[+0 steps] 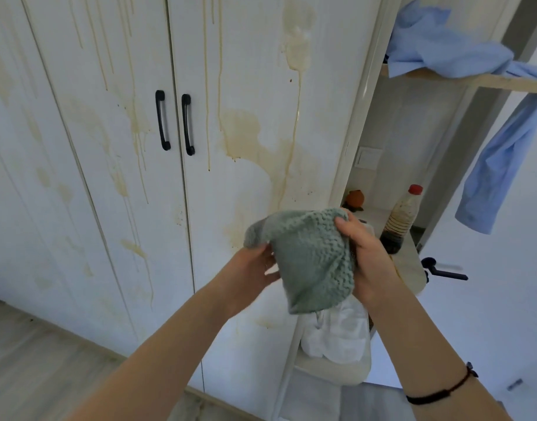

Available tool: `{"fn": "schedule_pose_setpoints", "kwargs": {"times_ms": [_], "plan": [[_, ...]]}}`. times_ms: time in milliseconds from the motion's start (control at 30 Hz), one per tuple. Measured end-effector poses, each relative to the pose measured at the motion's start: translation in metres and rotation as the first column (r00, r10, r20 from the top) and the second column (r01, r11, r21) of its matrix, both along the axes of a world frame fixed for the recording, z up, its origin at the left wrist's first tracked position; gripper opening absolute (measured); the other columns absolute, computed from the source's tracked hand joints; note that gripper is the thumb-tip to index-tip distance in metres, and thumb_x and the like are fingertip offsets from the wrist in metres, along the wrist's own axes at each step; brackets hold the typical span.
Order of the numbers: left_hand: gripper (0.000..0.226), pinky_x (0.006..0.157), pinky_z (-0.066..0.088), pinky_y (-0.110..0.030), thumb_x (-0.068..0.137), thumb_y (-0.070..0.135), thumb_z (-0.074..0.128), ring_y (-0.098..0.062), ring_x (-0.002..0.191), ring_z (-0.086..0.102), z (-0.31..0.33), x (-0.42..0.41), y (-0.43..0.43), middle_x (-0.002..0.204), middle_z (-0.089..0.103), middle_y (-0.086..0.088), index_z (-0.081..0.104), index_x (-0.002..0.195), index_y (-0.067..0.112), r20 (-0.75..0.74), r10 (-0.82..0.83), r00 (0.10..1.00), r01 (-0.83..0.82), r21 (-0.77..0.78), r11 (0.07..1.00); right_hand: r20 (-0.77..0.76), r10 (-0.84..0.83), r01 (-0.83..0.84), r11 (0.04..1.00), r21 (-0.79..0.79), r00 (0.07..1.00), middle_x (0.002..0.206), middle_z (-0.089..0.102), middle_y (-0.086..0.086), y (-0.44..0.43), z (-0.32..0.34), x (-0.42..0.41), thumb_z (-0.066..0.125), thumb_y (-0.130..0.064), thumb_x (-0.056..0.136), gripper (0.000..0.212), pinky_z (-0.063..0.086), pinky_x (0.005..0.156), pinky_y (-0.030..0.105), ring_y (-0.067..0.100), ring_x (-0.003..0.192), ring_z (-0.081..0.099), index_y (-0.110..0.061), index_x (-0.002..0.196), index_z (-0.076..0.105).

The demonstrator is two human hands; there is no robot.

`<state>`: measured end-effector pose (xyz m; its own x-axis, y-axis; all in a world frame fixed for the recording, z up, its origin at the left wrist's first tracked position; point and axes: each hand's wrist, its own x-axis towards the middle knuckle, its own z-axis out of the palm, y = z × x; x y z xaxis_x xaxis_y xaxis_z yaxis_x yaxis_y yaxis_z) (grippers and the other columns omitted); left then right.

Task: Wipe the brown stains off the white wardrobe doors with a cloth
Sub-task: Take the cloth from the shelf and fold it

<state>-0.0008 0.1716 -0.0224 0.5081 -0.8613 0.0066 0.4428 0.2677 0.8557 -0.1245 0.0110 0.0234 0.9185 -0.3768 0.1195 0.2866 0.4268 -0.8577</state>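
Left hand (255, 268) pinches the cloth's (312, 259) edge and right hand (364, 253) grips its top corner, near the stained wardrobe doors (115, 177). Soft, light, floppy, possibly damp; best bunched into a pad.

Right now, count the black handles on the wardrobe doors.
2. The left handle sits beside the seam between two doors; the right handle sits just across that seam. More doors run off frame at left, so others may be hidden.
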Motion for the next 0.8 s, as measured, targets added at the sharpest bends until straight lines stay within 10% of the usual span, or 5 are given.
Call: {"fn": "schedule_pose_setpoints", "kwargs": {"times_ms": [267, 367, 533, 633, 800], "plan": [[0.031, 0.075, 0.058, -0.034, 0.089, 0.013, 0.071, -0.023, 0.094, 0.071, 0.002, 0.023, 0.015, 0.117, 0.071, -0.017, 0.067, 0.117, 0.001, 0.189, 0.164, 0.968, -0.226, 0.383, 0.896, -0.161, -0.400, 0.376, 0.913, -0.162, 0.902, 0.101, 0.073, 0.011, -0.027, -0.025, -0.004, 0.061, -0.016, 0.089, 0.016, 0.058, 0.069, 0.037, 0.026, 0.092, 0.071, -0.017, 0.102, 0.070], [0.060, 0.092, 0.056, -0.042, 0.087, 0.012, 0.075, -0.026, 0.105, 0.068, 0.004, 0.033, 0.028, 0.122, 0.066, -0.017, 0.048, 0.140, 0.008, 0.249, 0.279, 0.927, -0.356, 0.362, 0.861, -0.162, -0.551, 0.484, 0.814, -0.322, 0.819, 0.099, 0.074, 0.005, -0.039, -0.036, -0.008, 0.065, -0.014, 0.093, 0.019, 0.058, 0.068, 0.035, 0.024, 0.092, 0.073, -0.023, 0.109, 0.064], [0.053, 0.083, 0.059, -0.031, 0.086, 0.004, 0.075, -0.020, 0.097, 0.069, 0.031, 0.035, 0.046, 0.107, 0.069, -0.011, 0.065, 0.124, 0.039, 0.618, 0.254, 0.744, -0.367, 0.061, 0.928, 0.055, -0.579, 0.505, 0.656, -0.561, 0.813, 0.097, 0.075, -0.002, -0.047, -0.029, -0.020, 0.066, -0.015, 0.095, 0.029, 0.059, 0.064, 0.026, 0.013, 0.089, 0.072, -0.038, 0.111, 0.065], [0.053, 0.076, 0.058, -0.021, 0.076, 0.001, 0.081, -0.010, 0.095, 0.067, 0.032, 0.039, 0.046, 0.108, 0.066, 0.005, 0.072, 0.110, 0.040, 0.778, 0.151, 0.610, -0.409, 0.146, 0.901, 0.151, -0.534, 0.480, 0.555, -0.679, 0.832, 0.102, 0.074, -0.010, -0.050, -0.024, -0.022, 0.061, -0.011, 0.097, 0.024, 0.054, 0.074, 0.014, 0.006, 0.098, 0.068, -0.029, 0.102, 0.075], [0.031, 0.073, 0.036, -0.012, 0.087, 0.018, 0.074, -0.010, 0.092, 0.055, 0.016, 0.044, 0.047, 0.103, 0.057, 0.004, 0.070, 0.118, 0.025, 0.956, -0.163, 0.245, -0.640, 0.286, 0.713, -0.093, -0.429, 0.186, 0.563, -0.805, 0.898, 0.102, 0.074, -0.015, -0.048, -0.040, -0.025, 0.080, -0.013, 0.082, 0.028, 0.058, 0.085, 0.025, 0.005, 0.100, 0.069, -0.035, 0.100, 0.078]]}}
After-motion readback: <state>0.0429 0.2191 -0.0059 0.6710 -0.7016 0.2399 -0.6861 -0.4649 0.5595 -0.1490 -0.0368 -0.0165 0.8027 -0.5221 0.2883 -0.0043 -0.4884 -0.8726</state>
